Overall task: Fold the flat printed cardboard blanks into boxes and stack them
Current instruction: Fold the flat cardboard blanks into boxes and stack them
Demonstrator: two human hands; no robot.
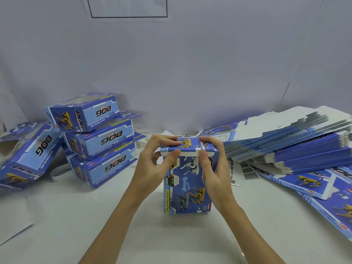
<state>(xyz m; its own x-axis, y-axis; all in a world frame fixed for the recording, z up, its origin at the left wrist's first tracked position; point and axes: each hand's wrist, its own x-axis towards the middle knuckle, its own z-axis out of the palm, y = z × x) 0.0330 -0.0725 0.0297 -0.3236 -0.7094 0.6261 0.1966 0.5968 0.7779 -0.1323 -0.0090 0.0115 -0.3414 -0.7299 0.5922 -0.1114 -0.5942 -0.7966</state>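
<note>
Box (187, 180): stands upright on the white table (95, 225), centre, right in front of me; top flap (188, 147) folded over, its front edge w/ white lip showing.
L hand (158, 159): my fingers curled over the flap's top, thumb under its front edge, pinching it.
R hand (210, 161): same on the right side, fingers on top, thumb at the front edge, palm against the box's right edge.
Done boxes (99, 138): stack of three at left, tilted, well apart from my box; one more (28, 155) leaning beside it.
Flat blanks (297, 141): sloping pile at right, near edge close to my R hand; a few more blanks (323, 189) lie loose in front of it.
Room: bare table near me, L and R of my forearms.
</note>
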